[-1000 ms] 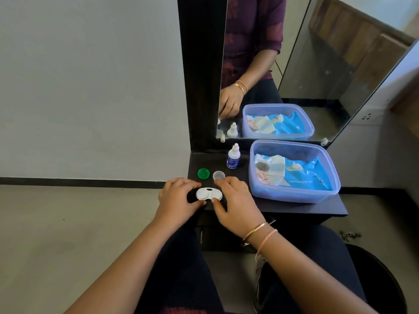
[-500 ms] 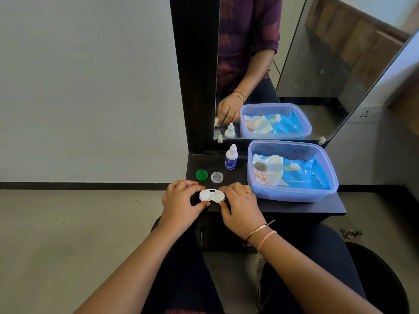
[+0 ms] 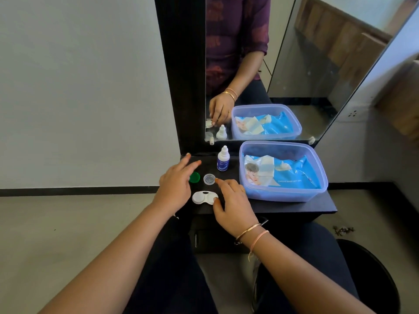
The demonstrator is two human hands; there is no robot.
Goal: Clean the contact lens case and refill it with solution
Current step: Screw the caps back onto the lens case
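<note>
Your left hand (image 3: 175,181) has just let go of the case and lifted off it. Its fingers are now straight and spread, reaching out over the small round green plastic cap (image 3: 194,177) on the black shelf (image 3: 283,208) and holding nothing. Just right of that, the small round clear plastic cap (image 3: 209,179) sits where it was 1 second ago. In front of those 2 caps the white 2-well plastic contact lens case (image 3: 203,197) lies flat near the shelf's front edge, both wells uncapped, no longer held from both sides. Behind it, the small white solution bottle with the blue label (image 3: 223,160) stands upright, untouched. Your right hand (image 3: 234,201) stays put: thumb resting on the case's right end, fingers loosely bent, index tip just beside the clear cap, pinching nothing. On the far right is the translucent blue plastic tub (image 3: 283,197) with its wipes packet (image 3: 292,175). To me, you're going for the caps, though I can't tell whether the wells hold solution yet
</note>
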